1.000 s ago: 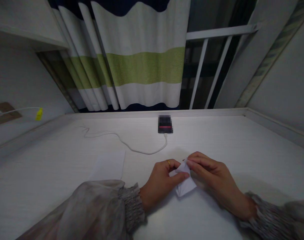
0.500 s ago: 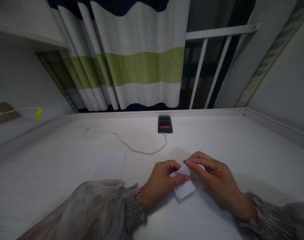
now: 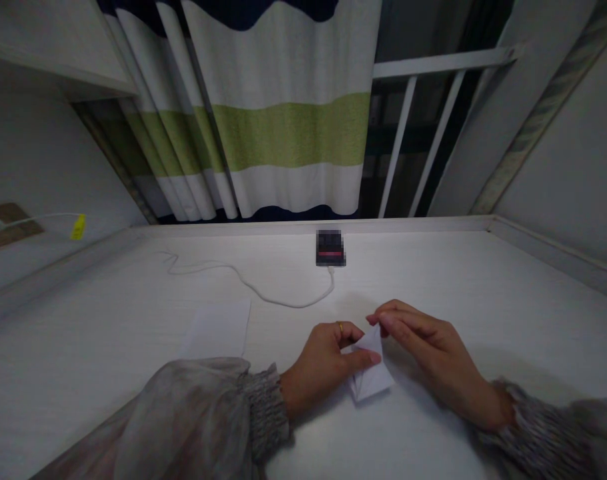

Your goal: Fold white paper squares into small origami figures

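A small piece of folded white paper [image 3: 374,380] is held just above the white tabletop, its creases showing near the lower edge. My left hand [image 3: 328,363], with a gold ring on one finger, pinches it from the left, the thumb lying across its front. At the paper's upper tip, the fingertips of my right hand [image 3: 428,353] are closed together on the pointed corner. Part of the paper is hidden behind my left thumb.
A flat white sheet [image 3: 218,330] lies left of my hands, partly behind my left sleeve. Farther back sits a dark, pixelated device [image 3: 330,248] with a white cable [image 3: 263,297] running left. A striped curtain [image 3: 288,133] hangs behind the table [image 3: 483,287].
My right fingertips have shifted slightly at the paper's tip, and the pointed corner now stands up a little taller. My left hand keeps its pinch almost unmoved.
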Demonstrator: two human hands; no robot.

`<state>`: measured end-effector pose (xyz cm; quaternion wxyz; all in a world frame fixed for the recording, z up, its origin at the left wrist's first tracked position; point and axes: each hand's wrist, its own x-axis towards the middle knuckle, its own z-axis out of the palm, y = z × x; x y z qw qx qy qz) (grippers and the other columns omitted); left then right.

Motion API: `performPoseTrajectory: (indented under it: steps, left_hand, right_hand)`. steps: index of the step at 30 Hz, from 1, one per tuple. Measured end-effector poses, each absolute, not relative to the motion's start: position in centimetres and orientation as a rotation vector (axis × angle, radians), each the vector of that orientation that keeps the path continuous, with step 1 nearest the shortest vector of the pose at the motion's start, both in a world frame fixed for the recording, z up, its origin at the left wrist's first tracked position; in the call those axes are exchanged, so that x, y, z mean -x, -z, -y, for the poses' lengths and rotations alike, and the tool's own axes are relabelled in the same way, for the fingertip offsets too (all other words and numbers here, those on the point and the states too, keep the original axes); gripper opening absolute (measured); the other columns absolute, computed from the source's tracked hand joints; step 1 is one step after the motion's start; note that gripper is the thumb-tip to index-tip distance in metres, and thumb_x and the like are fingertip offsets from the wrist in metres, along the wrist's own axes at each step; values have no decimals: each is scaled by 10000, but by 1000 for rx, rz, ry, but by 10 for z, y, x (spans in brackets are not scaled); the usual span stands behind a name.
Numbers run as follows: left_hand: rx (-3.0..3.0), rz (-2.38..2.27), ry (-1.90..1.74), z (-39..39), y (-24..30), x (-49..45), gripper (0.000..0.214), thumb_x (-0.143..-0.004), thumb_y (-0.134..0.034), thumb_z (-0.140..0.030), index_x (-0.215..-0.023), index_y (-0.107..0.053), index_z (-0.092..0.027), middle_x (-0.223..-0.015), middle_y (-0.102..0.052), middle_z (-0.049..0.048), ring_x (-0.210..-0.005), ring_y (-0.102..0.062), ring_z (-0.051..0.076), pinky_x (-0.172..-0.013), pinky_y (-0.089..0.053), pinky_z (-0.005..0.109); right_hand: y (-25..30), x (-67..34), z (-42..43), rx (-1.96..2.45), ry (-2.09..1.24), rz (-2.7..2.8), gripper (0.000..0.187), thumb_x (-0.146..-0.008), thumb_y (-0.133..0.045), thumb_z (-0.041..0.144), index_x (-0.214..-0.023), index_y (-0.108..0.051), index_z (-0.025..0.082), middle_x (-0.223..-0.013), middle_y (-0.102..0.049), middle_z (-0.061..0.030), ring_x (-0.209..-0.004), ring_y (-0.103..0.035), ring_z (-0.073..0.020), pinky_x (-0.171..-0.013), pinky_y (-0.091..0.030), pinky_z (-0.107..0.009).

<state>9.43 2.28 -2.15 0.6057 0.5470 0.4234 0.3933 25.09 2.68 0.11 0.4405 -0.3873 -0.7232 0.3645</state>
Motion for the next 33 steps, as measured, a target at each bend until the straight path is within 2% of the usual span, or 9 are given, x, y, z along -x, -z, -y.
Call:
performPoseTrajectory:
  steps: [6, 13, 18, 26, 33]
  left_hand:
    - [-1223, -933, -884, -22, 22, -93, 173, -570, -692, -234, -663, -603, -118, -663, -599, 13, -592, -514, 100, -593, -388, 232]
    - [-1303, -943, -858, -21, 23, -93, 145, -589, -671, -218, -687, -627, -120, -675, -607, 24, -612, -516, 105, -599, -400, 232]
    - [-1326, -958, -848, -22, 25, -93, 170, -587, -674, -243, -690, -630, -116, -665, -606, 28, -599, -514, 109, -582, -404, 234]
    - [-1360, -1014, -821, -23, 27, -93, 156, -587, -669, -233, -682, -632, -115, -665, -609, 32, -604, -513, 116, -581, -408, 236]
    - [-1360, -1014, -849, -23, 26, -92, 143, -589, -667, -231, -672, -638, -119, -676, -617, 37, -609, -520, 119, -575, -411, 231]
  right_hand:
    - [6, -255, -30, 891, -1109, 1672, 146, -795, -539, 312, -839, -656, 236, -810, -570, -11, -760, -524, -135, -664, -416, -246]
    - [6, -254, -32, 950, -1296, 1569, 151, -731, -600, 353, -758, -626, 207, -743, -555, -5, -684, -494, -124, -615, -405, -231]
    - [4, -253, -31, 956, -1279, 1619, 193, -757, -564, 375, -695, -574, 193, -707, -506, 1, -652, -453, -122, -595, -385, -231]
    - [3, -250, -33, 900, -1193, 1561, 158, -817, -491, 332, -741, -540, 203, -733, -487, -5, -662, -431, -127, -622, -376, -239]
    - [3, -251, -34, 999, -1183, 1554, 198, -782, -514, 385, -764, -538, 189, -708, -491, -11, -656, -445, -133, -608, -393, -244]
